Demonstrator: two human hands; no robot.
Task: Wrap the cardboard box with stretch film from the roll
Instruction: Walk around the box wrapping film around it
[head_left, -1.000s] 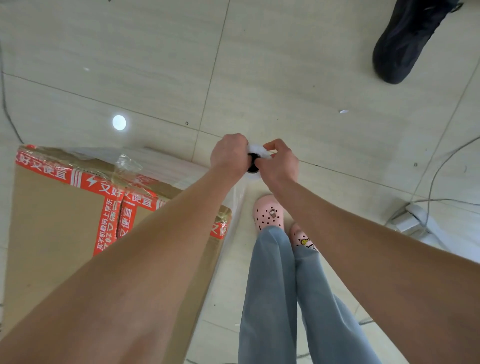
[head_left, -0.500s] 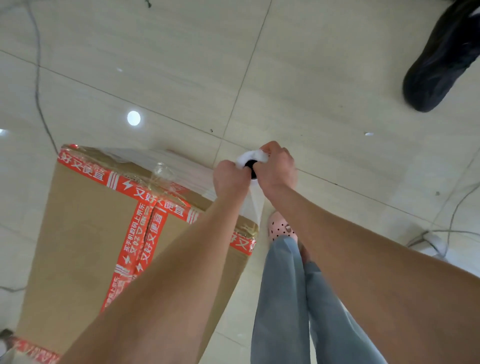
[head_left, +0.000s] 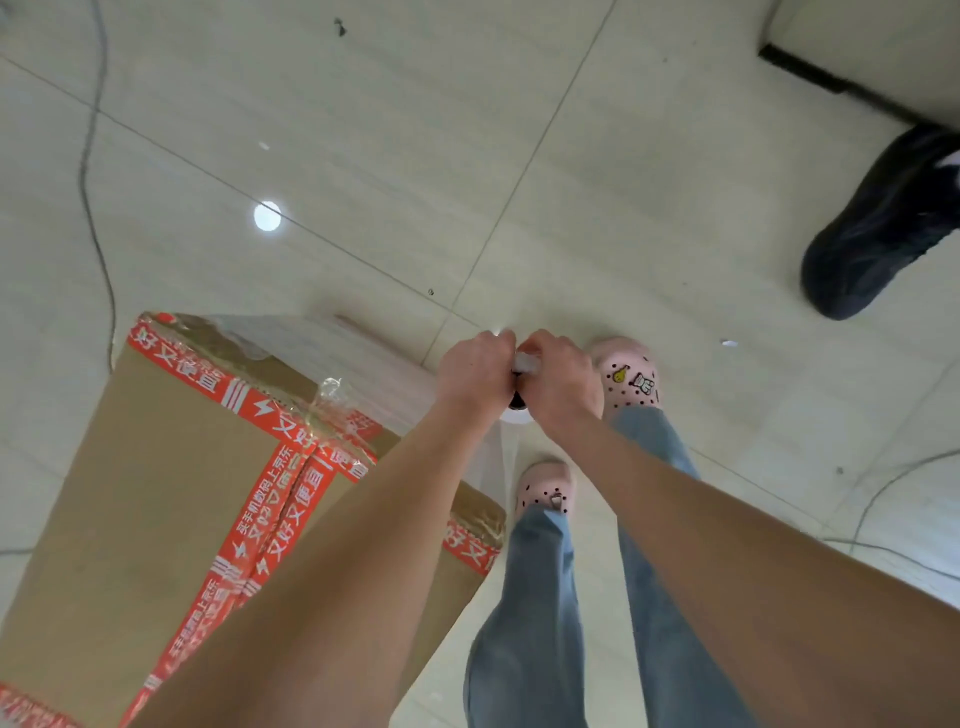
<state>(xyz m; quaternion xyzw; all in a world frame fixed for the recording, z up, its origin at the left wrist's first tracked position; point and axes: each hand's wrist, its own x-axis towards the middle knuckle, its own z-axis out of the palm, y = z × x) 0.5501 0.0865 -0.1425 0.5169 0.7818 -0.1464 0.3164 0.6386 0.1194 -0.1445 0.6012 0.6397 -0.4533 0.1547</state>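
A tall cardboard box (head_left: 156, 493) sealed with red printed tape stands on the floor at lower left. Clear stretch film (head_left: 363, 364) clings to its far side and upper edge. My left hand (head_left: 475, 371) and my right hand (head_left: 558, 379) grip the stretch film roll (head_left: 522, 364) between them, just right of the box's far corner. The roll is almost hidden by my fingers; only a white sliver and its dark core show. A sheet of film (head_left: 496, 462) hangs from the roll beside the box.
My feet in pink clogs (head_left: 628, 376) stand right of the box on the pale tiled floor. Another person's black shoe (head_left: 883, 223) is at the far right. Cables (head_left: 93, 182) run across the floor at left and lower right.
I have stepped along the box's right side, one foot now forward. Both hands, still holding the roll, stayed near the box's far corner, and the box looks larger in view.
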